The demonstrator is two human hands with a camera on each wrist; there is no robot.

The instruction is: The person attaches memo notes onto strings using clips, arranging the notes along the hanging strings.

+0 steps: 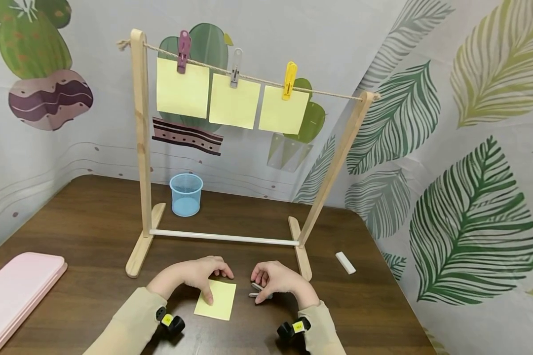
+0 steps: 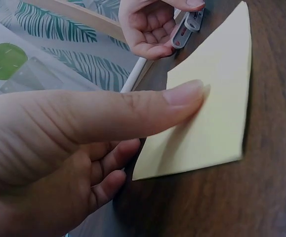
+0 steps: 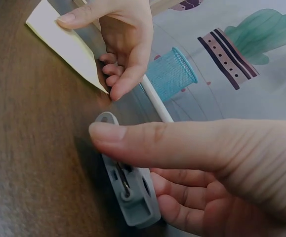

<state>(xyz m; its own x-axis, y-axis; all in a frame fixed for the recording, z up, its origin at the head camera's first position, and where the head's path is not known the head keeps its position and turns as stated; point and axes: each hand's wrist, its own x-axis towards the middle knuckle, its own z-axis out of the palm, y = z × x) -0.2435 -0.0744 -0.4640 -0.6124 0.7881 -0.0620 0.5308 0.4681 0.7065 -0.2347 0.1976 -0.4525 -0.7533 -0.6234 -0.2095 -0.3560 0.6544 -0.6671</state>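
Note:
A yellow sticky note [image 1: 222, 298] lies on the table in front of the rack. My left hand [image 1: 200, 276] rests its straight thumb on the note's top face, its other fingers bent beyond the far edge; they do not visibly grip the paper. To its right, my right hand [image 1: 277, 282] holds a grey clothespin [image 3: 133, 192] low at the tabletop, thumb on one side and fingers at the other. In the left wrist view the clothespin [image 2: 184, 32] shows beside those fingertips. The thumb hides part of it.
Behind stands a wooden rack [image 1: 141, 138] with a rope [image 1: 333, 93]. Three yellow notes hang there from a purple clip [image 1: 183, 52], a grey clip [image 1: 235, 69] and a yellow clip [image 1: 289, 81]. A blue mesh cup [image 1: 186, 197], white block [image 1: 345, 263] and pink case [image 1: 22, 291] are around.

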